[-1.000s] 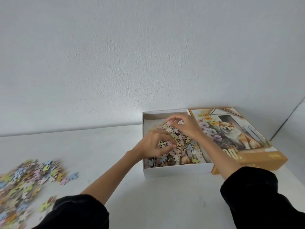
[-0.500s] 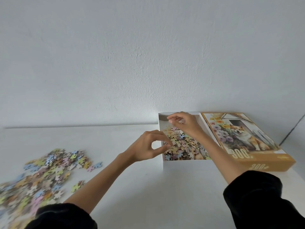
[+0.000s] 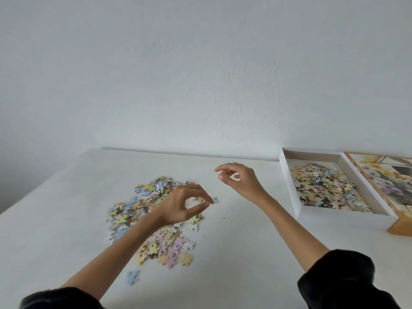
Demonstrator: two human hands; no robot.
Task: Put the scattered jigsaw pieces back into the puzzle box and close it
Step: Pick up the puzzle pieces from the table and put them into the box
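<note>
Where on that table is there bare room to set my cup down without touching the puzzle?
Bare table lies between the loose pieces and the white box tray, though the right forearm crosses it. Another free patch lies left of the pile, out to the table's edge. Crowded: the pile under the left hand, and tray and lid side by side.

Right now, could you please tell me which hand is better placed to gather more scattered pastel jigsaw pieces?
Left, probably: the left hand hovers directly over the pastel jigsaw pieces; the right hand is over bare white table.
</note>
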